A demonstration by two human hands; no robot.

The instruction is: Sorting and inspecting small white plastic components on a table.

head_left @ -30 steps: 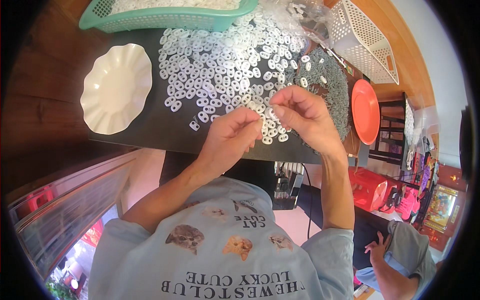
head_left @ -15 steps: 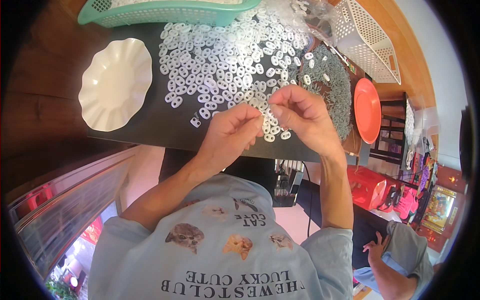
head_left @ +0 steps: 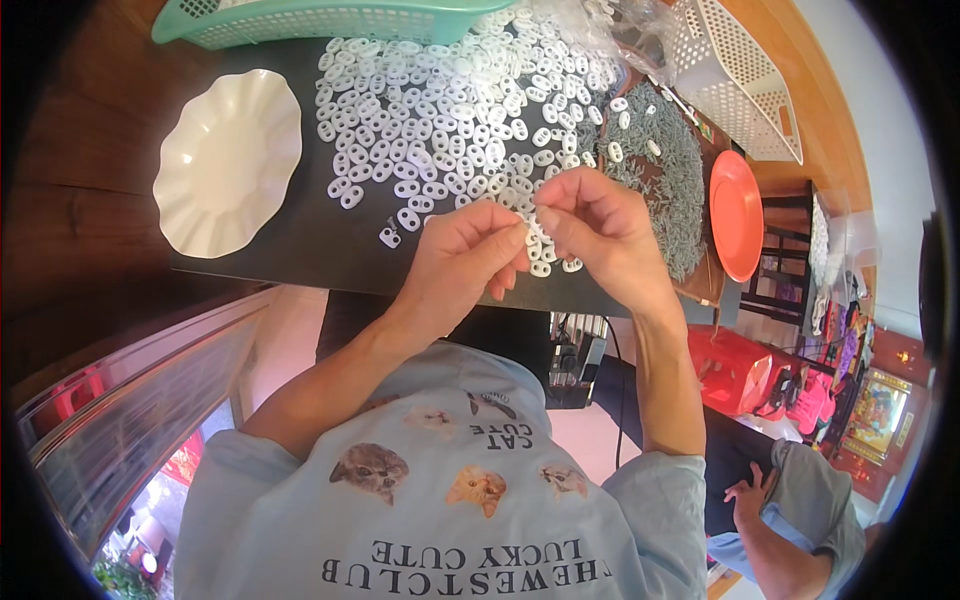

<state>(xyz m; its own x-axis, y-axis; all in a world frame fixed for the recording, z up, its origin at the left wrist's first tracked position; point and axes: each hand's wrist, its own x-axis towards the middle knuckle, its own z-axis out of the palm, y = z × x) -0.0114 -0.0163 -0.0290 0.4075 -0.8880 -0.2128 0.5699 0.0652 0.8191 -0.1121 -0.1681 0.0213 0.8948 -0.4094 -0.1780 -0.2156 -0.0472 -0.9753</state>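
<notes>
My left hand (head_left: pixel 462 258) and my right hand (head_left: pixel 603 238) meet above the front edge of the dark table. Thumb and forefinger are pinched together on each, fingertips almost touching. Whatever sits in the pinches is too small and covered to make out. Below and behind the fingers lies a large spread of white oval plastic pieces with two holes (head_left: pixel 410 130). Left of my left hand, one separate white piece (head_left: pixel 389 237) has a small greyish bit at its top. Beyond my right hand is a heap of small grey-green slender pieces (head_left: pixel 675 190).
A cream scalloped dish (head_left: pixel 225 165) stands at the left. At the back are a green basket (head_left: pixel 330 28), crumpled clear plastic (head_left: pixel 640 35) and a white perforated basket (head_left: pixel 735 85). A red-orange plate (head_left: pixel 736 215) lies at the right. Another person's hand (head_left: pixel 748 495) shows lower right.
Both hands stay pinched in nearly the same place, with only slight finger movement. The table's contents sit a little higher in the picture.
</notes>
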